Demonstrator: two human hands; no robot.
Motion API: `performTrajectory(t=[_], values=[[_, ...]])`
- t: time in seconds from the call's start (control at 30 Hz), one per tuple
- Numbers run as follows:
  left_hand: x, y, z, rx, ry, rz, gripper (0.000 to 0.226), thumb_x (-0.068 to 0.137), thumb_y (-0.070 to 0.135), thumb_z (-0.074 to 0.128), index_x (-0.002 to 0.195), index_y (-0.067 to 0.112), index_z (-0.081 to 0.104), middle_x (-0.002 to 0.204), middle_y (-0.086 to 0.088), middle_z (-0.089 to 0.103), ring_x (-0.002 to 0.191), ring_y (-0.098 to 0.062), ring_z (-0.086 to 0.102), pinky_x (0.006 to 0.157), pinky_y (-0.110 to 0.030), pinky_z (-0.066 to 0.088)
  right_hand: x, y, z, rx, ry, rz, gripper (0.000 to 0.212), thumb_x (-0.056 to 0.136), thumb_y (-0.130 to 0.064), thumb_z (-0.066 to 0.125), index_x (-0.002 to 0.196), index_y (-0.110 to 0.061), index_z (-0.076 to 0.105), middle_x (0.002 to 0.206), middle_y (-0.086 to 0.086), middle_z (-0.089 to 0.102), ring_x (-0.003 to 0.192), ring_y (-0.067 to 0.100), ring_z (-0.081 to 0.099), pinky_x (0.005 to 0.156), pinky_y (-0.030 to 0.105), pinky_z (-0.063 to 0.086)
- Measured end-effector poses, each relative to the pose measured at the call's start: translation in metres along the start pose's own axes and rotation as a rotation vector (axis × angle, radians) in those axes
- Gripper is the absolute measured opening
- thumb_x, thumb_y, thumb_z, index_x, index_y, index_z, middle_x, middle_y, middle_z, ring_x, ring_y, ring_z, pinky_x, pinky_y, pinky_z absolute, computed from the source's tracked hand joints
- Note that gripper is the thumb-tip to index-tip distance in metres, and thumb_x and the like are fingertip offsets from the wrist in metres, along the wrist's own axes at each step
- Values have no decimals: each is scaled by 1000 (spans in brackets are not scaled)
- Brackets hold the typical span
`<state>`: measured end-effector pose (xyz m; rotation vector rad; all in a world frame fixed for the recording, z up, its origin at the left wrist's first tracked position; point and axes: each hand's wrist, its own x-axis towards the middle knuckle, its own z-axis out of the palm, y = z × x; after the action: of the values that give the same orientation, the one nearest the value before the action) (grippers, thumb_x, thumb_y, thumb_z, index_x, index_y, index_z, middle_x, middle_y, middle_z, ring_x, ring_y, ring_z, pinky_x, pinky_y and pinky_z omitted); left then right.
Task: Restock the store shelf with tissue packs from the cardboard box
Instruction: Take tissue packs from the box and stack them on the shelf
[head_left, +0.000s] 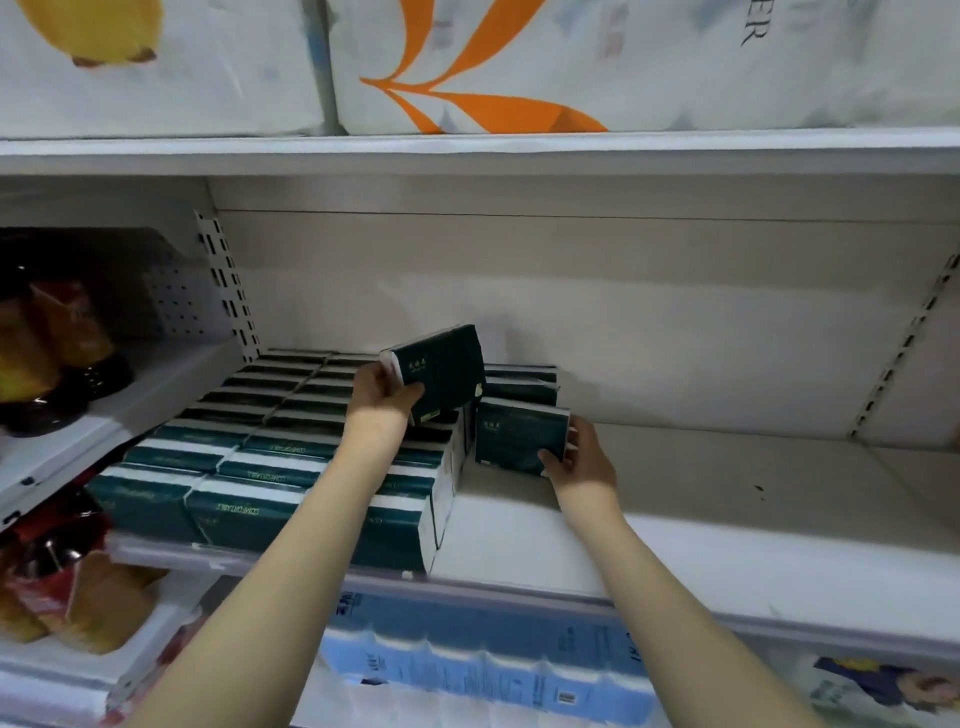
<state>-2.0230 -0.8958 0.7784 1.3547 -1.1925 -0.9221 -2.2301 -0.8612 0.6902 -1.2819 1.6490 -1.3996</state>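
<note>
Dark green tissue packs (270, 462) fill the left part of the middle shelf (727, 525) in several rows. My left hand (384, 395) grips one dark green pack (447, 364), held tilted above the stacked rows. My right hand (582, 457) grips another dark green pack (519, 434) standing upright on the shelf, just right of the stack. Behind that pack, a few more packs (519, 382) stand at the back of the shelf. The cardboard box is out of view.
The upper shelf (467, 150) carries large white paper bundles (571, 62). Blue-and-white tissue bundles (488, 665) lie on the shelf below. Snack bags (47, 332) sit on the neighbouring shelves at left. A slotted upright (228, 291) bounds the bay's left side.
</note>
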Motion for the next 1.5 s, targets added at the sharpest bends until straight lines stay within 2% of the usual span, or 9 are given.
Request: performTrajectory(t=[0.33,0.43,0.53,0.77,0.9,1.07,1.2,1.3,1.5], values=[[19,-17,0,-85,13,-45,44,91,4,60,133,1,45,123,-12,60,103,-22,60,78,-24,49,21,9,18,-212,103,-56,60,80,-27,77,129,-15,46,116,-5,47,104,14,51,88,30,46],[23,-21,-2,-133,21,-44,41,91,3,60,130,1,48,119,-11,63,99,-21,63,70,-19,50,21,10,16,-139,149,-25,48,80,-18,77,114,-17,44,98,1,49,87,18,51,70,22,43],[19,-21,-1,-167,10,-38,42,91,3,60,130,3,46,118,-10,63,99,-19,63,77,-22,51,20,12,15,-128,128,-21,35,84,-11,72,101,-17,42,79,1,51,70,16,50,54,10,37],[15,-21,-1,-160,-12,-7,42,90,7,63,129,6,47,118,-7,63,100,-18,63,75,-20,50,18,6,14,-43,93,12,27,83,-21,74,97,-17,51,80,-3,61,71,6,56,58,7,39],[12,-21,-2,-150,-8,-4,38,90,12,65,125,8,50,116,-7,65,101,-20,64,90,-32,53,16,-2,8,33,106,124,23,89,-33,67,91,-12,58,84,3,65,73,10,56,61,13,39],[3,-11,-1,-145,8,-7,28,94,18,62,118,10,50,93,4,62,76,-7,57,57,-7,46,9,-17,-5,168,196,210,36,95,-37,55,74,-9,53,70,4,60,68,20,53,62,27,38],[-3,-7,-4,-157,-63,-25,37,95,26,59,126,8,51,115,-6,61,103,-21,56,84,-26,38,5,-44,-4,193,58,163,19,92,-33,62,103,-17,61,101,0,66,93,18,61,76,26,47],[-6,-4,-1,-71,-162,-25,35,95,29,57,126,12,54,118,-7,61,107,-24,55,87,-28,36,5,-70,1,202,-165,178,33,97,-34,55,130,-27,49,118,-7,56,102,14,58,86,27,49],[-9,-6,-1,130,-306,28,41,94,45,55,131,27,52,127,4,59,115,-19,55,95,-32,38,-1,-73,-5,305,-232,84,20,99,-12,52,108,-28,60,104,-3,66,89,14,62,81,28,52]])
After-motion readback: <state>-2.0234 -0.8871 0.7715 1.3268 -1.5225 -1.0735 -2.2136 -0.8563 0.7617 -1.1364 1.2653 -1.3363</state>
